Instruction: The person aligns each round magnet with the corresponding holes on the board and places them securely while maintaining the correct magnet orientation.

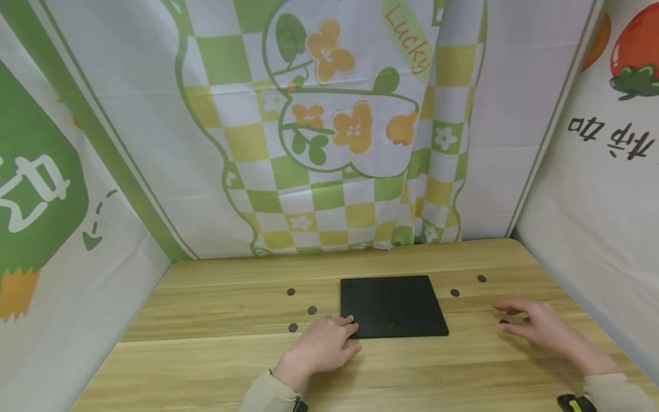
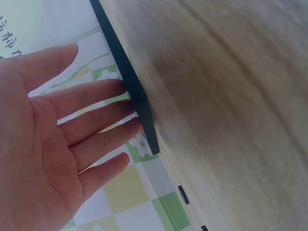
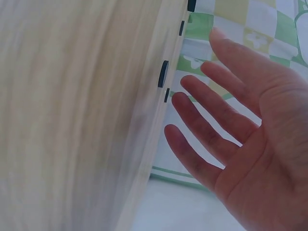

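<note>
A thin black rectangular board with faint round outlines lies flat on the wooden table. My left hand touches its near left corner. In the left wrist view the fingertips meet the board's edge, fingers fairly straight and thumb apart. Over the table on the right hovers my right hand, fingers spread and slightly bent, holding nothing. Close to its thumb is a small black disc, partly hidden in the head view. That disc stands apart from the fingers in the right wrist view.
Left of the board lie three more black discs, among them a middle one. Two others, a nearer disc and a farther disc, are to its right. Printed curtains hang behind the wooden table and along both sides.
</note>
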`<control>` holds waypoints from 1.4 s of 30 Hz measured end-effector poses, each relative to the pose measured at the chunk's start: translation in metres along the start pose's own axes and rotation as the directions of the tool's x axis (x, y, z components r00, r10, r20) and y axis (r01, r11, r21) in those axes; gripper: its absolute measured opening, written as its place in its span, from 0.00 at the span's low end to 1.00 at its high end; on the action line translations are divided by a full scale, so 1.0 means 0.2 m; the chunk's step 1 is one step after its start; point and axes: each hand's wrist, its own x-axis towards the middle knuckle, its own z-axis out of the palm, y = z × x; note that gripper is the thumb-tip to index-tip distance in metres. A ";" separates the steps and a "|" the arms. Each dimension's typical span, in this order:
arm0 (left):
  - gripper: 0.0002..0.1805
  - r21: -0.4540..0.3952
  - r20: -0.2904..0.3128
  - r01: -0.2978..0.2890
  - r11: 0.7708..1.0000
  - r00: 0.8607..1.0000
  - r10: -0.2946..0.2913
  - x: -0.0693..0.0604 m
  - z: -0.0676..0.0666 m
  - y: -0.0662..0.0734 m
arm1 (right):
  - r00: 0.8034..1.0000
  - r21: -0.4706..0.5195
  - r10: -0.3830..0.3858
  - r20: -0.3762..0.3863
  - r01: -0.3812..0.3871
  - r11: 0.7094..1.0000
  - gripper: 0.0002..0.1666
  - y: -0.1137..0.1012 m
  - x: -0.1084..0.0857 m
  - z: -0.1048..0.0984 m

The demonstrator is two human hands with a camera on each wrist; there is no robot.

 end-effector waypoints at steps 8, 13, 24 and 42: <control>0.25 -0.002 0.006 0.005 1.000 1.000 -0.005 -0.01 -0.01 0.00 | 0.999 0.067 0.031 0.024 -0.033 0.997 0.26 0.04 -0.01 -0.01; 0.25 0.005 0.010 0.003 1.000 1.000 -0.003 -0.01 -0.01 0.01 | 0.999 0.075 0.023 0.043 -0.026 0.997 0.26 0.07 -0.02 -0.01; 0.25 0.004 0.010 0.001 1.000 1.000 -0.001 -0.01 0.00 0.00 | 0.991 0.160 0.023 0.135 -0.045 0.986 0.25 0.14 -0.02 -0.01; 0.25 0.008 0.015 0.003 1.000 1.000 -0.003 -0.01 -0.01 0.00 | 0.962 0.327 0.001 0.272 -0.093 0.940 0.19 0.26 0.01 -0.01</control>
